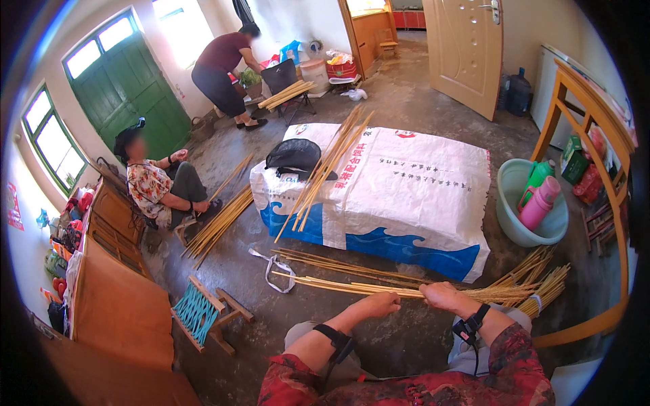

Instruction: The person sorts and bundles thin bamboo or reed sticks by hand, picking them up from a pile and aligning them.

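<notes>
L hand [380, 304]: fingers bent in, just nr side of stalks; can't tell if it pinches one.
R hand [441, 296]: closed round stalk bundle [497, 294], approx. at its middle.
Stalks: thin bare ends run out past L hand, far side; bushy ends fan off to R hand's right, under/beside wrist.
Loose stalks [338, 261]: on floor, just beyond both hands, lying roughly parallel w/ held ones.
Tied sheaf [552, 287]: right of R hand, nr, white band round it.
White strap [273, 279]: on floor, well left of L hand, by bare tips.
Sack-covered block [413, 196]: beyond hands; more stalks [328, 169] slanting across it.
Step in hand: looks like holding & sorting stalks, R hand carrying bundle, L hand working alongside; no band seen on held lot.
Next move: prob. calls for firm R grip, L fingers picking single stalks w/o snagging bushy ends.
</notes>
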Demonstrator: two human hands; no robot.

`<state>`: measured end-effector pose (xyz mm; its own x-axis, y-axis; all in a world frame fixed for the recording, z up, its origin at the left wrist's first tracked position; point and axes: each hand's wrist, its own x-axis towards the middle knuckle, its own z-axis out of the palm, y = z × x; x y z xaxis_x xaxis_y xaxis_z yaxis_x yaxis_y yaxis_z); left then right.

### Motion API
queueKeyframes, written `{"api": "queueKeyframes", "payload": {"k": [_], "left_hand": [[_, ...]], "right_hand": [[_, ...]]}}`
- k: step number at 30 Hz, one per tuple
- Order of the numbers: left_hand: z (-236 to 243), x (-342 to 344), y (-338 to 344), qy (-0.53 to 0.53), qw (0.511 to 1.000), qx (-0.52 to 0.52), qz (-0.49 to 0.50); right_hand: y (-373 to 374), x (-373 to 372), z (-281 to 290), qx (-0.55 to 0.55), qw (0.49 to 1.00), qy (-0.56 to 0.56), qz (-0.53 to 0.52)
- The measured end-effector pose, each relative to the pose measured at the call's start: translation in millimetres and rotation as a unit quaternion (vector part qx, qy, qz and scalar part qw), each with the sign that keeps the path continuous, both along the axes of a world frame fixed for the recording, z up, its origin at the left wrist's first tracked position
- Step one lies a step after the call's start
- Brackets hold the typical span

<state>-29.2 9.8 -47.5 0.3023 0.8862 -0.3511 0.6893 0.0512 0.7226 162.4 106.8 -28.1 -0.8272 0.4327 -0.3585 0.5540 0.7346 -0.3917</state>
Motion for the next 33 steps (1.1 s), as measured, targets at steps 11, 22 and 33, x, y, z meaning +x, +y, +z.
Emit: {"api": "queueKeyframes", "payload": {"k": [11,22,33], "left_hand": [[-3.1,-1.3,0.1,0.025,0.999,0.006,-0.020],[-14.1,-2.8,2.4,0.070,0.996,0.008,-0.045],[-15.6,-1.4,1.4,0.099,0.994,0.010,-0.044]], "right_hand": [[0.4,-0.9,-4.1,0.022,0.999,0.006,0.024],[-1.1,-1.7,-0.6,0.012,1.000,0.015,0.017],[-4.3,-0.4,-0.3,0.019,1.000,0.009,0.008]]}}
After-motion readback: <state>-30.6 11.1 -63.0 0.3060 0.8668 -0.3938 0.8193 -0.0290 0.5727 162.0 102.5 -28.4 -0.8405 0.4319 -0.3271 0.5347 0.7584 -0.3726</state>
